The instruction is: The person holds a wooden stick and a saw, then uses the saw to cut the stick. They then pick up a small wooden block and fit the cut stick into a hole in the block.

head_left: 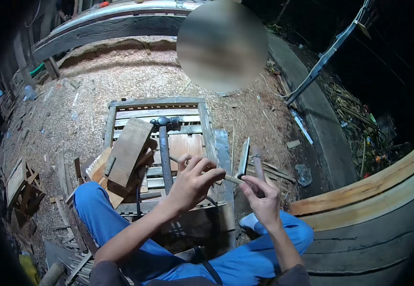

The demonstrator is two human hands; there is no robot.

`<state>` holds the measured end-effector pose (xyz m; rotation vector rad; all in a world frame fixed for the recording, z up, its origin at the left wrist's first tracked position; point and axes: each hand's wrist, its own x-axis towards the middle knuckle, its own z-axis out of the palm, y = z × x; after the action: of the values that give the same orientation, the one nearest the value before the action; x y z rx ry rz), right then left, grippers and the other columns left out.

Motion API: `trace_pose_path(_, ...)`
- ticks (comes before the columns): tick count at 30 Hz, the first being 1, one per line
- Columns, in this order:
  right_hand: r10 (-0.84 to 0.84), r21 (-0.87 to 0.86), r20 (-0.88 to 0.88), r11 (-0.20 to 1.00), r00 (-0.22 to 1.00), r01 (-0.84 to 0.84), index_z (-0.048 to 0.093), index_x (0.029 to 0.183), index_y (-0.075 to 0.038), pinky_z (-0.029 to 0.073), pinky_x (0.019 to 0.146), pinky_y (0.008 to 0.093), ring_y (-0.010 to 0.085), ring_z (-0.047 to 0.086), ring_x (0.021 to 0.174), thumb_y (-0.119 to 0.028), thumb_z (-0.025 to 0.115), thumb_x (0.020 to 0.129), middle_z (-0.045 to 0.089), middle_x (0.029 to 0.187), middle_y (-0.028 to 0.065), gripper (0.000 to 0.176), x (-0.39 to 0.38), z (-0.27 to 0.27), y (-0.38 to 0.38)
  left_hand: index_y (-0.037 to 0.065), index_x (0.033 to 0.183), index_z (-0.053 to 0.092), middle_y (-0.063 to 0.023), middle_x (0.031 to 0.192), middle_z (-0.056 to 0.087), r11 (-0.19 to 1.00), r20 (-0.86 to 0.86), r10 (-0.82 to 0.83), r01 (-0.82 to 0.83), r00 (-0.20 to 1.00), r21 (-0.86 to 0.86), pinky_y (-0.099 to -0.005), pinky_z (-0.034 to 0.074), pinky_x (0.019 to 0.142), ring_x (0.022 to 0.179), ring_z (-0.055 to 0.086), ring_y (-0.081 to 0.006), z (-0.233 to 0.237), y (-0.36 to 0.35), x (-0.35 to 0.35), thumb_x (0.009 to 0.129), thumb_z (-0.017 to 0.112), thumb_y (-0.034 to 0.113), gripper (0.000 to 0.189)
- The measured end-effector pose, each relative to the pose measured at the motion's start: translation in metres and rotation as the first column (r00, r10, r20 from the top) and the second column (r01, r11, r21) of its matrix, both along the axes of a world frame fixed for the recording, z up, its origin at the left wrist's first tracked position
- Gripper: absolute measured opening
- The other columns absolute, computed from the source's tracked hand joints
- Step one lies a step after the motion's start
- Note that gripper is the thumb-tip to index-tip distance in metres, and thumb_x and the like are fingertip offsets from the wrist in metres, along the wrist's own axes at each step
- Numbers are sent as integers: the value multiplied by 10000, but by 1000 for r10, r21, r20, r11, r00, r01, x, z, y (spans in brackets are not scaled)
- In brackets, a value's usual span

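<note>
A thin wooden stick (233, 179) runs across between my hands. My left hand (190, 186) has its fingers curled round the stick, and a short end sticks out beyond them. My right hand (263, 200) is closed around a bladed tool with a wooden handle (258, 164) pointing up; its flat metal blade (244, 155) stands beside the handle. The blade's lower edge is right at the stick's right end, near my right thumb. Below my hands is a low slatted wooden bench (157, 101). A hammer (165, 157) lies on it, just left of my left hand.
Several wooden blocks and boards (133, 148) are piled on the bench's left side. Wood shavings cover the ground (135, 71). Long planks (359, 205) lie at right, and a large beam (116, 33) crosses the back. A slanting pole (328, 55) stands at back right.
</note>
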<state>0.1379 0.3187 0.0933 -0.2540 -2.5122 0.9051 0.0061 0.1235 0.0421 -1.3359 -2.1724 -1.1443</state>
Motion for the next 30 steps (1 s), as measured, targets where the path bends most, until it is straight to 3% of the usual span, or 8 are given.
trace_pose_path(3, 70, 23, 50, 997, 996, -71, 797, 1070, -68, 483, 623, 331, 207, 610, 682, -213, 844, 873, 672, 853, 85, 249, -8, -9, 0, 176, 1187, 723, -22, 1031, 625, 999, 19, 31, -31, 999, 34, -424, 320, 1007, 1021, 584, -232, -15, -1, -1, 851, 748, 106, 345)
trace_pose_path(9, 80, -188, -50, 978, 996, -88, 793, 1023, -39, 488, 627, 312, 189, 637, 686, -183, 838, 888, 710, 826, 105, 202, -16, -49, -6, 160, 1143, 759, -70, 1178, 641, 991, 117, 93, -103, 989, 83, -448, 379, 1016, 1169, 585, -266, -37, -11, 1, 849, 811, 181, 300)
trace_pose_path(11, 48, -246, -68, 967, 997, -64, 794, 1015, -31, 482, 621, 307, 170, 632, 681, -188, 843, 888, 712, 819, 99, 208, -20, -52, -6, 138, 1131, 757, -107, 1235, 613, 957, 100, 236, -249, 967, 149, -456, 374, 1048, 1209, 559, -312, -38, -10, 0, 838, 824, 214, 309)
trace_pose_path(17, 6, -306, -90, 952, 996, -33, 791, 1020, -16, 472, 620, 284, 136, 621, 688, -194, 856, 879, 713, 811, 86, 236, -27, -66, -8, 96, 1291, 635, -192, 1284, 553, 885, 137, 365, -389, 921, 256, -461, 430, 998, 1221, 531, -364, -51, -4, 8, 799, 872, 116, 547)
trace_pose_path(19, -22, -375, -161, 926, 987, -40, 788, 1025, -10, 464, 620, 278, 128, 606, 682, -191, 859, 878, 698, 796, 75, 244, -30, -68, -14, 70, 1237, 652, -162, 1206, 613, 901, 280, 277, -350, 919, 257, -452, 421, 979, 1168, 571, -333, -54, -5, 9, 810, 862, 135, 481)
trace_pose_path(23, -40, -422, -171, 906, 984, -37, 783, 1036, -3, 448, 615, 271, 113, 583, 682, -185, 860, 879, 685, 792, 57, 253, -27, -80, -23, 74, 1157, 700, -65, 1006, 723, 971, 227, 172, -204, 958, 126, -413, 383, 977, 1023, 647, -258, -48, -7, 13, 877, 802, 187, 319)
trace_pose_path(25, -42, -317, -204, 948, 978, -25, 780, 1045, 1, 429, 605, 263, 98, 557, 682, -172, 862, 878, 669, 790, 41, 254, -25, -83, -29, 59, 1157, 711, -66, 1068, 732, 980, 299, 119, -160, 947, 117, -402, 381, 993, 1069, 634, -253, -45, -6, 17, 867, 788, 114, 304)
trace_pose_path(30, -13, -323, -211, 945, 977, -57, 769, 986, 0, 410, 578, 269, 100, 524, 652, -126, 880, 852, 620, 756, 30, 215, -19, -91, -44, 31, 1222, 711, -96, 1061, 734, 976, 399, -21, -68, 917, 208, -419, 389, 991, 1010, 648, -266, -54, -6, 28, 913, 774, 201, 358)
